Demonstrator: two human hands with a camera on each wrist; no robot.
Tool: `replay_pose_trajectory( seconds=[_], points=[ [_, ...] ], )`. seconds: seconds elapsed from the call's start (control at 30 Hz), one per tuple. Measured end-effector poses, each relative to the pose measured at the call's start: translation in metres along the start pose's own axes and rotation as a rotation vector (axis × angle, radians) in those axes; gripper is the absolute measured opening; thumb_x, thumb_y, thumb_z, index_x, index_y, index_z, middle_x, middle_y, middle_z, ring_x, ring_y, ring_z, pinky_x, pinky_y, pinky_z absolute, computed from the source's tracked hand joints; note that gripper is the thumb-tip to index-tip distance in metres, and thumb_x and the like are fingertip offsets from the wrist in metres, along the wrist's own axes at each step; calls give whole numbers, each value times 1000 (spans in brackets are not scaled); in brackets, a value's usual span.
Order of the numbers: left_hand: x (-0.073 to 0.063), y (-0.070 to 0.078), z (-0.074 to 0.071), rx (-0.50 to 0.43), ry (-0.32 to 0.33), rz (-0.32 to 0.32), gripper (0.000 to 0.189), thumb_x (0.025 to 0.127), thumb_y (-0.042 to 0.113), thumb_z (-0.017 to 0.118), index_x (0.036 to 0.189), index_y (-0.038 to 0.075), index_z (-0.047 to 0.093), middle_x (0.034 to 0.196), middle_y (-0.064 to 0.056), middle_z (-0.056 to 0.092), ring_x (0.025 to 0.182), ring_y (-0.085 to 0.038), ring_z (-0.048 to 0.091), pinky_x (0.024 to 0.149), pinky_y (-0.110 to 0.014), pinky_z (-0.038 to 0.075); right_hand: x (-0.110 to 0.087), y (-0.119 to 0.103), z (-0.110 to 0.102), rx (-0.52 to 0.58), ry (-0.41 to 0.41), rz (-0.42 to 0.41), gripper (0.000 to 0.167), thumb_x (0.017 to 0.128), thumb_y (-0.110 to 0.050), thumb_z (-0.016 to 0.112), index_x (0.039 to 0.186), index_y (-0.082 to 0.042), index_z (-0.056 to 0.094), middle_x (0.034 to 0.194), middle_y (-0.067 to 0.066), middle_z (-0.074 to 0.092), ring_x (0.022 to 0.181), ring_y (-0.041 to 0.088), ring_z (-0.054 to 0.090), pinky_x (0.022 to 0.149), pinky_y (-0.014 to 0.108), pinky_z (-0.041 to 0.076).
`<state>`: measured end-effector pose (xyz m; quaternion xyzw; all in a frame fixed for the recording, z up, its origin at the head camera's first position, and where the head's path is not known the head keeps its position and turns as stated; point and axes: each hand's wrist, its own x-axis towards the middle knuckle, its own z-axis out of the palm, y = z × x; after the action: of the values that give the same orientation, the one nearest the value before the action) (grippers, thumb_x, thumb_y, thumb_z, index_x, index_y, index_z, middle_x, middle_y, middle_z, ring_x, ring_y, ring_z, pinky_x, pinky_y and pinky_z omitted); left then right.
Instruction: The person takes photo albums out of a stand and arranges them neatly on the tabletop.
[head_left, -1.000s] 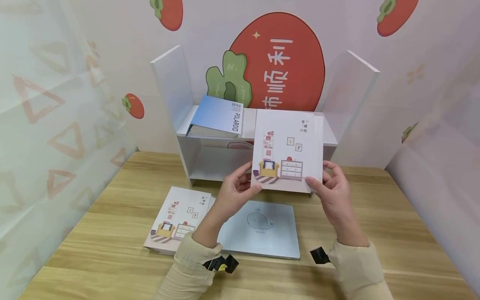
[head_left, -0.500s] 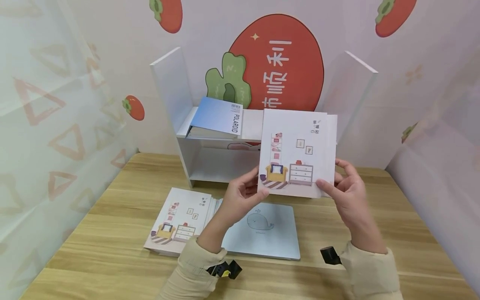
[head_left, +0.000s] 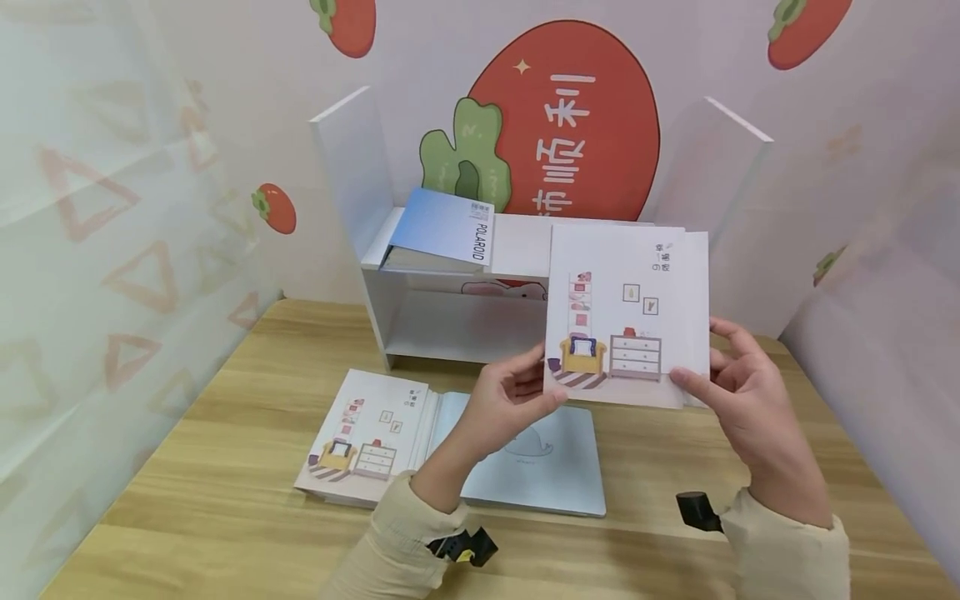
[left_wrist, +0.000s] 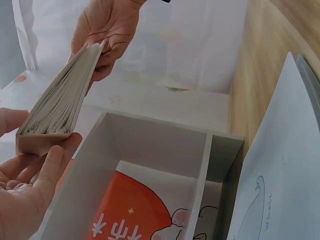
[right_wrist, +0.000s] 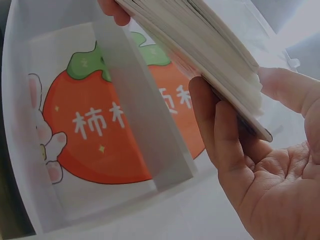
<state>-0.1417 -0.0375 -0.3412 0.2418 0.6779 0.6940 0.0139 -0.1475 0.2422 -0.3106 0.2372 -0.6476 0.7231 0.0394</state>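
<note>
In the head view we see the white book raised in front of the white shelf, the left hand and the right hand pinching its opposite sides, probably to keep it steady, cover towards us. From the left wrist we find that hand's grip parted only by the book's thickness, pages fanning; from the right wrist, thumb and fingers likewise clasp both covers in front of the shelf, presumably so nothing flops open.
</note>
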Motion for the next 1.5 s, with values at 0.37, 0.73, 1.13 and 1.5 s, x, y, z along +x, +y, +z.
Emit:
replay_pose_trajectory(
  seconds=[0.37, 0.73, 1.13, 1.5],
  points=[
    [-2, 2, 13, -41, -45, -78, 59, 92, 4, 67, 147, -1, 44, 136, -23, 60, 118, -29, 65, 93, -30, 56, -10, -2, -22, -17, -86, 13, 59, 89, 26, 47, 136, -7, 38, 117, 0, 74, 95, 11, 73, 78, 19, 57],
    [-2, -3, 25, -32, -69, -160, 59, 90, 4, 70, 144, 2, 49, 134, -17, 63, 113, -20, 67, 90, -27, 57, -22, -2, -38, -118, -127, 67, 73, 89, 25, 49, 149, -13, 31, 114, -1, 75, 93, 11, 73, 73, 22, 58],
    [-4, -3, 33, -32, -112, -227, 55, 89, 5, 72, 140, -4, 52, 129, -21, 66, 115, -23, 68, 89, -25, 56, -39, 8, -54, -76, -190, 81, 73, 88, 28, 45, 147, -13, 30, 120, 0, 72, 95, 13, 73, 71, 25, 59],
    [-4, -12, 40, -25, -127, -265, 44, 87, 2, 74, 129, -4, 63, 121, -20, 70, 111, -24, 70, 85, -25, 58, -46, 16, -68, -38, -248, 132, 73, 88, 29, 43, 145, -16, 33, 120, 1, 73, 94, 15, 74, 70, 28, 60]
  ],
)
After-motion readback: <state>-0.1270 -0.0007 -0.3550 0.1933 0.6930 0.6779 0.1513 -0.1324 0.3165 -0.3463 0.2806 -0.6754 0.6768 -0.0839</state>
